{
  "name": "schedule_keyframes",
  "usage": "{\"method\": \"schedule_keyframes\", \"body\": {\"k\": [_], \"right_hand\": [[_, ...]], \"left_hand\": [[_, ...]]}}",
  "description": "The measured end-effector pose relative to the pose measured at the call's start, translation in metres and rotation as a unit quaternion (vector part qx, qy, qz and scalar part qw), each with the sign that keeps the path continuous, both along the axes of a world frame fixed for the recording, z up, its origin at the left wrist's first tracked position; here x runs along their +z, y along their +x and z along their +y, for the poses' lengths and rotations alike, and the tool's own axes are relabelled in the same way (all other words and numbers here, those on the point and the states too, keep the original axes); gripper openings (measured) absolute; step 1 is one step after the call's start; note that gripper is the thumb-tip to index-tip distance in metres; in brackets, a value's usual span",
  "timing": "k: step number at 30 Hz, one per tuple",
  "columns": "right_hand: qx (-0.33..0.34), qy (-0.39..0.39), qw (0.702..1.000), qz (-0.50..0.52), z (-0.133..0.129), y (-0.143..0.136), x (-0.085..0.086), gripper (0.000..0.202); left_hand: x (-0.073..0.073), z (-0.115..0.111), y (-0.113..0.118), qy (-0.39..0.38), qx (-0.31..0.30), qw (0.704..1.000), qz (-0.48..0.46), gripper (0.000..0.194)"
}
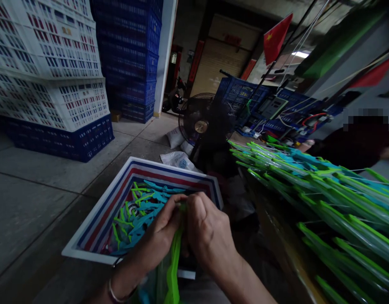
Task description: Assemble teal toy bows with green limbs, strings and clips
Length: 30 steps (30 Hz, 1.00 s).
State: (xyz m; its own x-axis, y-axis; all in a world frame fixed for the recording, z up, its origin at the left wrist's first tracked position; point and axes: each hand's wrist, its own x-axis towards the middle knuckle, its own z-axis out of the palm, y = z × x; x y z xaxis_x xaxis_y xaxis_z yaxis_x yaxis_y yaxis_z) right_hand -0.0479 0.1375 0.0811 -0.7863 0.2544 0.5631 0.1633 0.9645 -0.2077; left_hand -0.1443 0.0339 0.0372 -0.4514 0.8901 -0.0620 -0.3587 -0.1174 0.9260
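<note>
My left hand [164,226] and my right hand [207,228] meet above the near right part of a striped-lined bin [99,211]. Both are closed around the top end of a bright green strip [173,270], which hangs down between my wrists with clear plastic beside it. The fingertips hide the exact spot they pinch. Inside the bin lie several green and turquoise pieces [145,211]. To the right, many long green-edged clear pieces [327,185], some turquoise, are piled in layers.
White crates [68,63] stand on a blue crate [87,139] at the left, beside stacked blue crates [131,59]. A black fan [201,126] and white sacks [178,160] are beyond the bin. A person in dark clothes [349,143] is at the far right.
</note>
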Motion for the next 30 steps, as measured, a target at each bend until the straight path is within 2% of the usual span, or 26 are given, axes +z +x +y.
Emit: {"method": "schedule_keyframes", "body": {"k": [3,6,8,11,13,16,19,21,22,23,25,26,27,28,30], "right_hand": [[-0.026,-0.005,0.995,0.092,0.017,-0.001,0.029,0.018],[-0.075,-0.086,0.982,0.148,0.032,-0.003,0.047,0.012],[-0.062,-0.158,0.975,0.143,0.036,-0.002,0.043,0.015],[-0.021,-0.252,0.962,0.099,0.035,0.007,0.023,0.016],[0.012,-0.274,0.959,0.070,0.031,0.018,0.012,0.015],[0.071,-0.268,0.961,0.026,0.024,0.034,0.006,0.016],[0.077,-0.277,0.958,-0.003,0.019,0.041,0.002,0.019],[0.063,-0.325,0.943,0.020,0.017,0.040,-0.006,0.018],[0.058,-0.376,0.924,0.045,0.016,0.039,-0.010,0.016],[0.057,-0.442,0.892,0.075,0.016,0.037,-0.015,0.014],[0.070,-0.587,0.798,0.119,0.014,0.032,-0.022,0.024],[0.085,-0.644,0.750,0.127,0.014,0.030,-0.023,0.030],[0.098,-0.681,0.714,0.131,0.014,0.029,-0.024,0.035],[0.103,-0.699,0.696,0.130,0.014,0.027,-0.023,0.037],[0.089,-0.705,0.693,0.122,0.015,0.025,-0.023,0.037]], "left_hand": [[0.002,0.005,0.003,0.012,-0.046,0.998,-0.035,0.033],[0.002,0.010,0.002,0.039,-0.081,0.994,-0.054,0.028],[0.000,0.013,0.000,0.049,-0.095,0.993,-0.054,0.024],[-0.004,0.018,-0.002,0.034,-0.090,0.993,-0.065,0.023],[-0.007,0.021,-0.001,0.017,-0.074,0.994,-0.075,0.025],[-0.005,0.023,0.002,0.010,-0.047,0.997,-0.064,0.030],[0.002,0.024,0.006,0.015,-0.049,0.997,-0.050,0.035],[0.005,0.024,0.008,0.015,-0.057,0.997,-0.050,0.040],[0.005,0.025,0.009,0.016,-0.061,0.997,-0.052,0.041],[0.005,0.025,0.009,0.018,-0.066,0.996,-0.054,0.041],[0.001,0.025,0.009,0.023,-0.078,0.995,-0.056,0.038],[-0.001,0.024,0.008,0.024,-0.083,0.995,-0.058,0.036],[-0.004,0.024,0.008,0.024,-0.088,0.994,-0.060,0.034],[-0.007,0.024,0.008,0.024,-0.092,0.994,-0.062,0.032],[-0.011,0.024,0.007,0.032,-0.096,0.993,-0.066,0.029]]}}
